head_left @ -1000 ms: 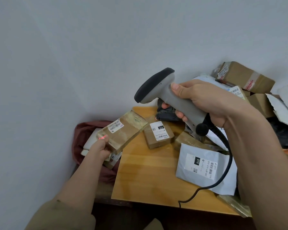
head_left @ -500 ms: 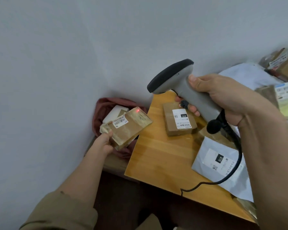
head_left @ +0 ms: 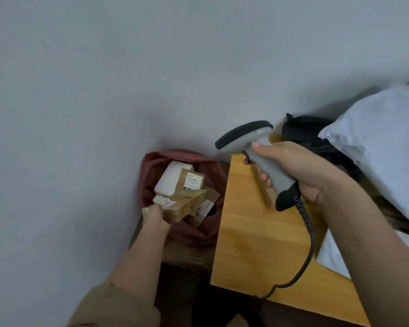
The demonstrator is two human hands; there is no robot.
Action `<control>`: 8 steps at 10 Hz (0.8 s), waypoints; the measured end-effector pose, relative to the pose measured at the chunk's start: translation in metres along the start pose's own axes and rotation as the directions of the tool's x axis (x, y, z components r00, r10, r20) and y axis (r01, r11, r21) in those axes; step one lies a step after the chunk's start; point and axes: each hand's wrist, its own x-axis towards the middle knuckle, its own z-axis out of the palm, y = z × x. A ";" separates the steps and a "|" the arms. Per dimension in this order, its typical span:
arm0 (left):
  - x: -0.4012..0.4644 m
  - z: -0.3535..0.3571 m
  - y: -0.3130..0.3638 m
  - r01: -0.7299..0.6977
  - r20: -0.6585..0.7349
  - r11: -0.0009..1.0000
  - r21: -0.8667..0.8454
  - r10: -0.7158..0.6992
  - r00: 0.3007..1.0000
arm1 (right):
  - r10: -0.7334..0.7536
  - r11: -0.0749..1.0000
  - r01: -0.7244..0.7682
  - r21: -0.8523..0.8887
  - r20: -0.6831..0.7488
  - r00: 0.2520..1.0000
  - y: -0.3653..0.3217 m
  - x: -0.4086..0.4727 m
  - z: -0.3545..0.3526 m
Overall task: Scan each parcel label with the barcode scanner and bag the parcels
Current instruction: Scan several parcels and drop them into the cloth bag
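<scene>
Left hand [head_left: 156,217] grips a taped brown parcel [head_left: 183,205] by its near end, holding it over the open red bag [head_left: 151,171] beside the wall; other parcels lie inside. Right hand [head_left: 300,171] is wrapped around the grey barcode scanner [head_left: 257,147] handle above the wooden bench [head_left: 246,244], cable [head_left: 309,244] trailing down.

**A:** How many parcels sit at nine o'clock?

**B:** One red bag [head_left: 151,166] holds about four: one white parcel [head_left: 171,179], two brown labelled boxes [head_left: 191,181], and one taped brown parcel [head_left: 184,205] on top.

**A:** And at three o'clock?

**B:** One barcode scanner [head_left: 257,156], one wooden surface [head_left: 246,244], one large white mailer [head_left: 383,142], one black bag [head_left: 302,128]. Two hands altogether.
</scene>
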 end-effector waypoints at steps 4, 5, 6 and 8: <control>0.146 0.030 0.054 0.126 -0.018 0.922 -0.366 -0.143 0.990 | 0.143 0.989 -0.136 0.064 -0.124 0.982 0.036 0.113 0.052; 0.176 0.041 0.052 0.160 0.002 0.918 -0.364 -0.171 0.985 | 0.187 0.982 -0.178 0.070 -0.156 0.970 0.050 0.128 0.048; 0.191 0.047 0.053 0.193 0.022 0.954 -0.229 -0.193 0.981 | 0.217 0.976 -0.208 0.066 -0.183 0.959 0.060 0.138 0.043; 0.210 0.051 0.051 0.114 -0.151 0.993 0.029 -0.109 0.983 | 0.236 0.970 -0.220 0.099 -0.191 0.953 0.066 0.142 0.039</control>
